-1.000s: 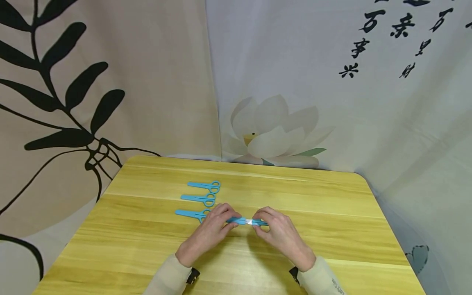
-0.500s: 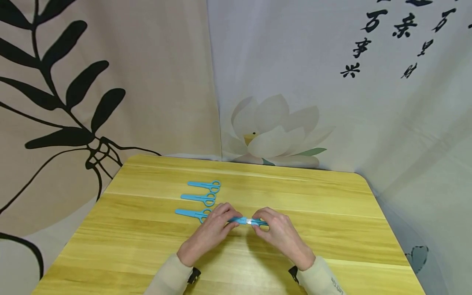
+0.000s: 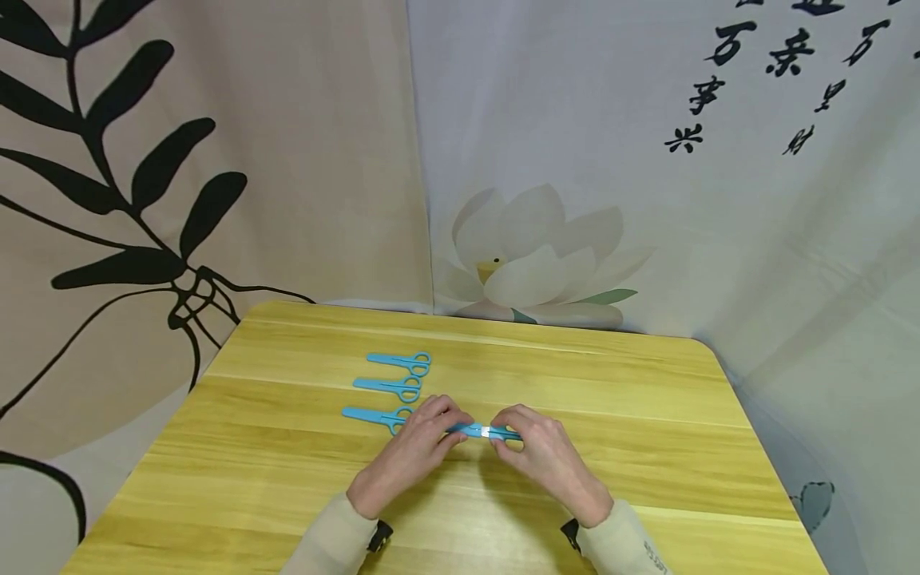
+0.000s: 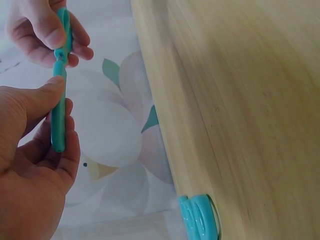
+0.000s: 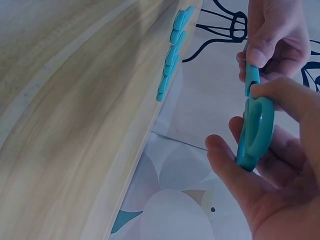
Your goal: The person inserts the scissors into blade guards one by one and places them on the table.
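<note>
Between my two hands, above the table, is a pair of light blue scissors [image 3: 506, 434] with a blue blade cover [image 4: 58, 117] over its blades. My left hand [image 3: 422, 439] pinches the cover between thumb and fingers. At the other end, my right hand [image 3: 537, 441] grips the scissors by the handle loops [image 5: 259, 127]. A short strip of bright metal [image 3: 485, 432] shows between cover and handles in the head view. Most of the blades are hidden inside the cover.
Left of my hands, three blue covered scissors lie in a column on the wooden table [image 3: 647, 415]: a far pair [image 3: 388, 361], a middle pair [image 3: 381, 386] and a near pair [image 3: 366, 415], partly behind my left hand. A printed curtain [image 3: 323, 160] hangs behind the table.
My hands have drawn very slightly closer together, and the metal strip between cover and handles looks a little shorter. The scissors on the table have not moved.
</note>
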The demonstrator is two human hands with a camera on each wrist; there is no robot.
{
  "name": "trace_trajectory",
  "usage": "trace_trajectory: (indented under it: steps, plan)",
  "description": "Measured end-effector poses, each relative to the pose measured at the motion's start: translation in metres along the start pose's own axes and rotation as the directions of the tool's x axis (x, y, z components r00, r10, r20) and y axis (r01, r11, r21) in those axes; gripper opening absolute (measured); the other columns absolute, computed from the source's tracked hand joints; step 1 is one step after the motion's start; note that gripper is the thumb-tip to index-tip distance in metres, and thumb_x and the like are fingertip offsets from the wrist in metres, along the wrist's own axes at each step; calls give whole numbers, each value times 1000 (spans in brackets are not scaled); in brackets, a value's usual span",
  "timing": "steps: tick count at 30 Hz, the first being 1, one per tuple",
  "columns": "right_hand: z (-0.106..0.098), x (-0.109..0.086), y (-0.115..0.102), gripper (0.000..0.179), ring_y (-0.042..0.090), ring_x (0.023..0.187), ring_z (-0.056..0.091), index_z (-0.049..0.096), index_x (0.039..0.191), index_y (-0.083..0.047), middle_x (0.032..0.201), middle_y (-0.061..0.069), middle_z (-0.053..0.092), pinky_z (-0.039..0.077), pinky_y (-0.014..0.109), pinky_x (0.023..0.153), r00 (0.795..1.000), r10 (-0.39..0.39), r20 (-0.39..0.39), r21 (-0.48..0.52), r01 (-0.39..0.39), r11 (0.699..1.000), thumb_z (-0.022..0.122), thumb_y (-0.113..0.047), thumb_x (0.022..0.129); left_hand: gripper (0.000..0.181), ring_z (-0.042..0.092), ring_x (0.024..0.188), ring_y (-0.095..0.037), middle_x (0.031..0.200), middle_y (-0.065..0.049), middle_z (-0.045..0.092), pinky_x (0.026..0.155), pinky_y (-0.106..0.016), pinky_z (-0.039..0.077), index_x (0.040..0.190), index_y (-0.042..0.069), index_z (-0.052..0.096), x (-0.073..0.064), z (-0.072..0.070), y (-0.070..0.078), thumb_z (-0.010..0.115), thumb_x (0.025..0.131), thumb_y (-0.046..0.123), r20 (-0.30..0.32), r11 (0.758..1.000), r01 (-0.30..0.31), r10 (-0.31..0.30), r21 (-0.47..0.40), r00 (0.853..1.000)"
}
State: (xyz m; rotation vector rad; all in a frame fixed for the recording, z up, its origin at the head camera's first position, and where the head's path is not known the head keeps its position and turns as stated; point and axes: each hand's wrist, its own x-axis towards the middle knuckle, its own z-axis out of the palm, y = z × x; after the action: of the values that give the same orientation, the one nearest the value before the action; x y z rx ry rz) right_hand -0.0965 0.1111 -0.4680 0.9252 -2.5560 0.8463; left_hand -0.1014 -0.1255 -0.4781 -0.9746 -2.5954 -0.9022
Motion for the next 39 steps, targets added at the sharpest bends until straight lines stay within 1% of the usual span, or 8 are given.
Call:
trace_trajectory:
  steps: [9, 15, 24, 31, 39]
  plan:
    - [0, 0, 0, 18, 11, 81, 71, 74, 97, -11, 101, 0, 73, 57, 21, 66, 1000, -10, -9, -6, 10, 1000, 86, -7, 83, 14, 54, 93, -12, 101, 6, 59, 79, -28, 50, 108, 14, 76, 1, 1, 0, 77, 94, 12, -4, 1000, -11, 11, 5, 1000]
    - [1, -1, -1, 19, 11, 81, 71, 74, 98, -11, 103, 1, 73, 57, 20, 65, 1000, -3, 4, 2, 3, 1000, 86, -8, 84, 15, 55, 93, -13, 101, 5, 59, 79, -29, 51, 107, 12, 76, 1, 2, 0, 79, 92, 11, -8, 1000, -29, 29, 5, 1000]
    - [2, -2, 0, 18, 12, 83, 72, 74, 98, -10, 103, 0, 72, 58, 22, 68, 1000, -6, 6, 11, 6, 1000, 85, -8, 85, 15, 53, 92, -12, 100, 6, 58, 77, -27, 50, 107, 14, 76, 2, 3, 1, 78, 92, 12, -4, 998, -50, 50, 28, 999]
    - [4, -2, 1, 20, 14, 83, 72, 73, 98, -9, 103, 1, 72, 58, 23, 68, 1000, -14, 3, 8, 14, 1000, 86, -6, 83, 14, 53, 92, -12, 100, 6, 58, 78, -26, 49, 108, 14, 76, 3, 2, 4, 77, 94, 13, 14, 999, -38, 38, 23, 999]
    - [6, -2, 1, 20, 14, 84, 72, 73, 97, -8, 103, 2, 72, 59, 23, 68, 1000, -13, 3, 5, 13, 1000, 86, -4, 83, 14, 54, 92, -13, 101, 5, 59, 78, -27, 50, 107, 14, 75, 3, 5, 3, 78, 93, 13, 8, 998, -54, 53, 45, 999]
